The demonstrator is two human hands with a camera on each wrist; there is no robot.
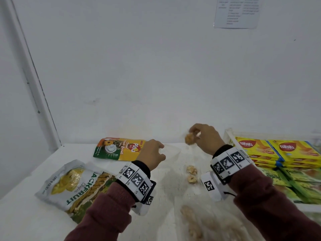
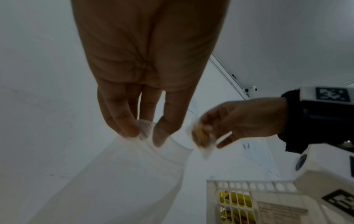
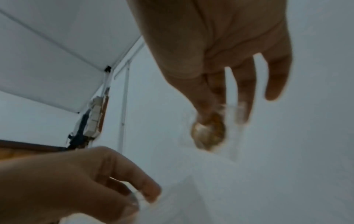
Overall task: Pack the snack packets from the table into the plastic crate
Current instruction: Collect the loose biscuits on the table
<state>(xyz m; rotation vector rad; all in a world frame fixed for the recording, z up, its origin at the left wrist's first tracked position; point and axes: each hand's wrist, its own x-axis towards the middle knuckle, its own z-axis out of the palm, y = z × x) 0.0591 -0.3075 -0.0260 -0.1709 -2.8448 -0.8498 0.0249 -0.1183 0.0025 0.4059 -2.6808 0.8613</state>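
My left hand [image 1: 153, 153] pinches the upper edge of a clear plastic bag [image 1: 172, 151] between thumb and fingers [image 2: 126, 128]; the bag [image 2: 134, 166] hangs down toward the table. My right hand [image 1: 203, 136] pinches a small clear-wrapped golden snack [image 1: 189, 139] above the table, just right of the bag's edge. In the right wrist view the snack [image 3: 208, 131] sits at my fingertips [image 3: 203, 115]. Two similar small snacks [image 1: 192, 174] lie below on the table. The white plastic crate [image 1: 229, 136] stands at the right, holding yellow nabati packets [image 1: 257, 146] and green packets [image 1: 295, 180].
A yellow pineapple biscuit pouch [image 1: 118, 149] lies at the back of the white table. A jackfruit chips bag [image 1: 73, 183] lies front left over another packet. More pale snacks [image 1: 191, 223] show through clear plastic near the front edge. A white wall stands close behind.
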